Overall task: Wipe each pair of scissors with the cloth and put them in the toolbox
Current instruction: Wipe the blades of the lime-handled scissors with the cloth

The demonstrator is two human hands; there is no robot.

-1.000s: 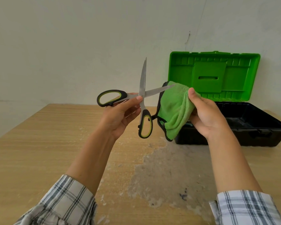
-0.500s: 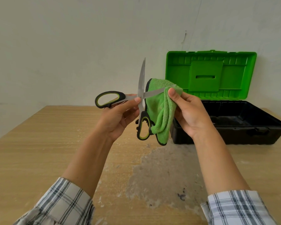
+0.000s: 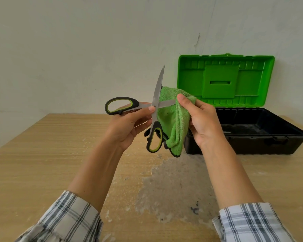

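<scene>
My left hand (image 3: 129, 123) holds a pair of scissors (image 3: 155, 109) near the pivot, above the table; the blades are spread wide. One blade points up, the other points right. The handles are black with yellow-green inserts. My right hand (image 3: 202, 123) grips a green cloth (image 3: 173, 119) folded over the rightward blade, thumb pressing on top; the blade's tip is hidden in the cloth. The toolbox (image 3: 248, 137) stands open behind at the right, black base, green lid (image 3: 224, 79) upright against the wall.
The wooden table (image 3: 42, 163) has a worn grey patch (image 3: 173, 186) in front of the toolbox. A white wall rises right behind the table. A thin metal item lies inside the toolbox base, mostly hidden.
My right hand has slid the cloth left along the rightward blade, from its tip toward the pivot. The scissors and left hand stay almost still.
</scene>
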